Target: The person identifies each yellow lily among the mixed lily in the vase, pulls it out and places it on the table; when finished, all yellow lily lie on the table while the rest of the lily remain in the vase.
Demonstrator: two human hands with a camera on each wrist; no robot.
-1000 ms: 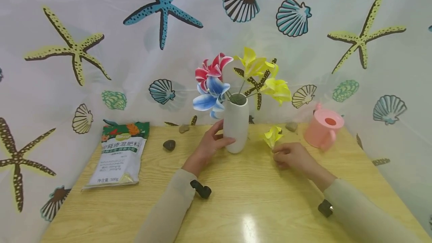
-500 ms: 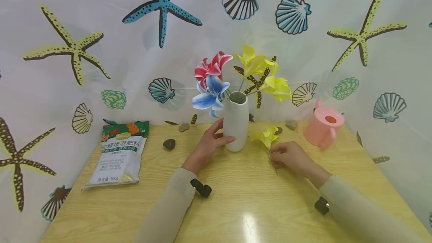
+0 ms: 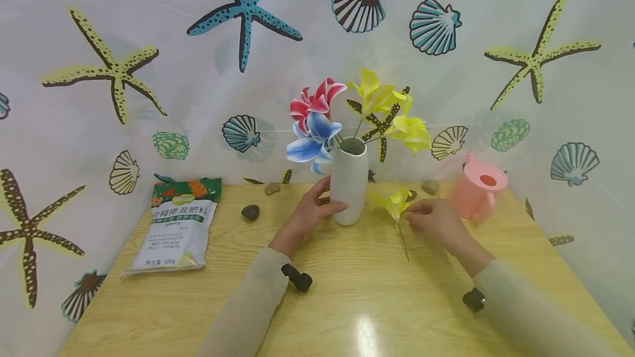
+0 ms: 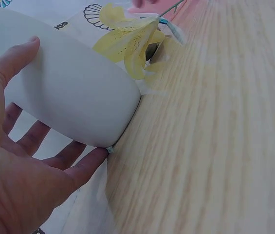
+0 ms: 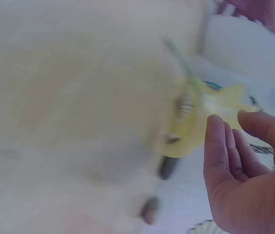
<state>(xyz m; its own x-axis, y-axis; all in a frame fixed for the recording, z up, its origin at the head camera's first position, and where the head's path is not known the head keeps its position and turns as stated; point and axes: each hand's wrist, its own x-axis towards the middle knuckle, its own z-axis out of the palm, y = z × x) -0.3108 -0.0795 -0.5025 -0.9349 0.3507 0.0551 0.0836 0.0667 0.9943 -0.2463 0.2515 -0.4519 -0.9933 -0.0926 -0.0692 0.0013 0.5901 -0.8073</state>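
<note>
A white vase (image 3: 349, 186) stands on the table holding a red, a blue and several yellow artificial lilies. My left hand (image 3: 308, 211) grips its lower side, thumb across the front and fingers behind, as the left wrist view shows on the vase wall (image 4: 79, 83). Right of the vase is a loose yellow lily (image 3: 396, 204), its thin stem pointing toward me. My right hand (image 3: 439, 225) is just to the right of this bloom, fingertips right at its edge. In the right wrist view, a gap shows between thumb and fingers, with the blurred lily (image 5: 188, 124) behind them.
A fertilizer bag (image 3: 173, 227) lies at the left of the wooden table (image 3: 327, 302). A dark stone (image 3: 250, 212) and lighter stones, one (image 3: 430, 186) behind my right hand, sit toward the back. A pink watering can (image 3: 478, 191) stands at the back right.
The right hand carried the yellow lily slightly left, then let go of its stem and shifted up and right beside the bloom. The left hand stays on the vase.
</note>
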